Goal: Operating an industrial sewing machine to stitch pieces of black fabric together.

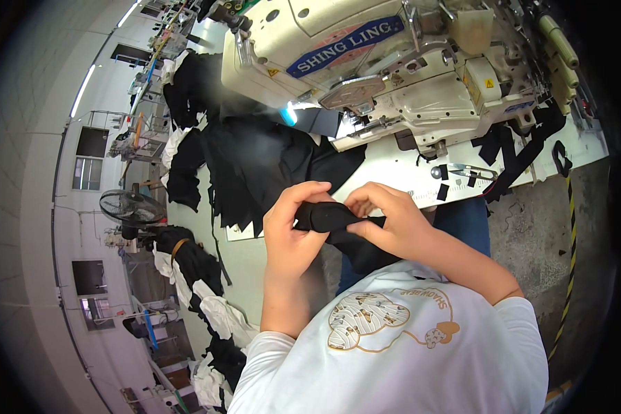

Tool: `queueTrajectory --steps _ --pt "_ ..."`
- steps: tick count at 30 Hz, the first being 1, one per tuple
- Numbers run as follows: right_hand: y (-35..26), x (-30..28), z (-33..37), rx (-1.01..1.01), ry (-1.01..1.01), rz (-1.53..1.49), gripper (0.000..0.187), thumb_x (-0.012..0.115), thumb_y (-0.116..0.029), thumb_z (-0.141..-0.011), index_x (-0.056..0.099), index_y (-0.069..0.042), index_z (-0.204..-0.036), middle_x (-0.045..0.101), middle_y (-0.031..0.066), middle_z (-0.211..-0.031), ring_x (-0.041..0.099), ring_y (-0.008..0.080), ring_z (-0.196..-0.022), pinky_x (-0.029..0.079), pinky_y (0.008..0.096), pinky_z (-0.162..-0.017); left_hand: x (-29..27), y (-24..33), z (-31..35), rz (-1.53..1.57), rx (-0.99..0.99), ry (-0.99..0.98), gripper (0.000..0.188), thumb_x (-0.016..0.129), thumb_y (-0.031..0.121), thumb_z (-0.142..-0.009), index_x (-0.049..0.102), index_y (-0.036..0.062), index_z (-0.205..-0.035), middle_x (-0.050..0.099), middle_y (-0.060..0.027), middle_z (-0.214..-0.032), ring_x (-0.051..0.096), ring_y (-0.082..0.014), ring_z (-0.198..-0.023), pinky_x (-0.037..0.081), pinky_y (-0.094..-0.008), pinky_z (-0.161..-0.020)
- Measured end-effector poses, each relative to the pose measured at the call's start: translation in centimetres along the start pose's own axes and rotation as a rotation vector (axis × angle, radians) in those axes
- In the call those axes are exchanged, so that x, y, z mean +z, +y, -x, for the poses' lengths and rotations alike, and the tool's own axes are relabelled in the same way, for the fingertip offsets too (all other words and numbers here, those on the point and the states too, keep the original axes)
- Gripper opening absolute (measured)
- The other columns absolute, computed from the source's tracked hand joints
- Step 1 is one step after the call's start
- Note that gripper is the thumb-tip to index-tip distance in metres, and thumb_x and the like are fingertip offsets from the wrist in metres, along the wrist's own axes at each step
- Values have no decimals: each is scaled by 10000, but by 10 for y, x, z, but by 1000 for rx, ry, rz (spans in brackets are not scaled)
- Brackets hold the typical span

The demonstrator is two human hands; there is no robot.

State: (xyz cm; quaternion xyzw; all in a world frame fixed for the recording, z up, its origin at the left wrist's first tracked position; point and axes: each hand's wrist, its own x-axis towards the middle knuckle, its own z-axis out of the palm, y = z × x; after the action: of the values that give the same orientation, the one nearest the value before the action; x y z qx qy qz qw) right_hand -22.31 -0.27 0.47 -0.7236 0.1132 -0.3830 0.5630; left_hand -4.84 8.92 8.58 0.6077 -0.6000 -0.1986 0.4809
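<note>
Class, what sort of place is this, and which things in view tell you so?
Most likely a garment workshop: there is an industrial sewing machine, small metal snips lying near it, and a spread of black fabric with jagged edges beside it.

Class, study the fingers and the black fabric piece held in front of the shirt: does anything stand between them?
Nothing visible does. The left hand and right hand, both bare, hold the black fabric piece directly.
</note>
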Motion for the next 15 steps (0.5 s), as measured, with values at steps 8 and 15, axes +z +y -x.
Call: queueTrajectory --steps 8,15 --pt "-4 10 -1 -75 167 84 189 735 45 -828 674 -17 -997 655 77 -858 595 158 -632 470 285 -577 -28 -15 7 102 84 136 531 785 -73 -774 641 6 -1279 665 -61 -969 646 -146 -902 498 -284 -876" --pt "-6 19 -18 -279 165 219 241 707 84 -781 636 -19 -987 675 90 -860 622 186 -675 510 276 -615 -34 -16 12 364 8 162 544 768 -97 -840 587 -13 -1346 684 -90 -993 669 -135 -897 553 -258 -830"
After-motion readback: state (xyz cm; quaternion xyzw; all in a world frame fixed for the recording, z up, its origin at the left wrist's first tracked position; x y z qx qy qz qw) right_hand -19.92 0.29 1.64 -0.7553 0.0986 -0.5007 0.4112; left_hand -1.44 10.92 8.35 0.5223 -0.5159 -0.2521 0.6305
